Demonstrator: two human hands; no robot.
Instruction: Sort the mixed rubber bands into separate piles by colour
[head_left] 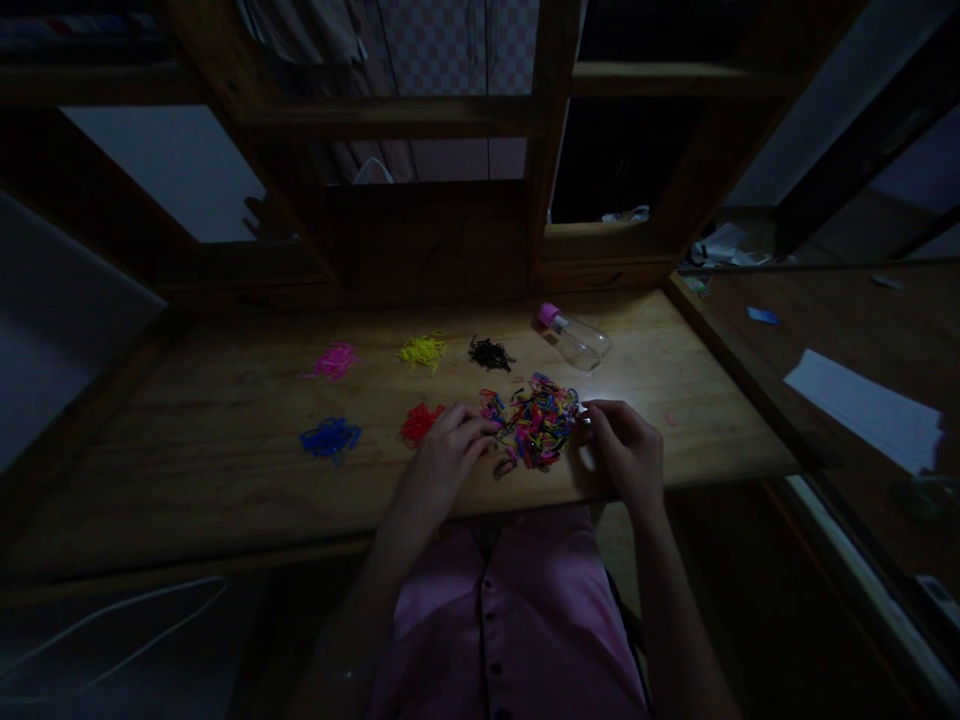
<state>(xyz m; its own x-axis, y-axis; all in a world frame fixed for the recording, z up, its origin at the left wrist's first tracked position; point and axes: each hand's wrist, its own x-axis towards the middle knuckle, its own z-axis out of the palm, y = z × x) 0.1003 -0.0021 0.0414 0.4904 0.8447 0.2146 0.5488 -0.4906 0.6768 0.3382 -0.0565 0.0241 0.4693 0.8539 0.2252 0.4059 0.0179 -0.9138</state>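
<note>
Grainy wooden desk, tangled multicoloured rubber loops, left hand curled on them, right hand pinched, neither hold discernible.

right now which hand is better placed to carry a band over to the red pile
Probably the left hand: it sits right beside the red pile, at the left edge of the mixed pile. The right hand is beyond the mixed pile, farther off.
</note>
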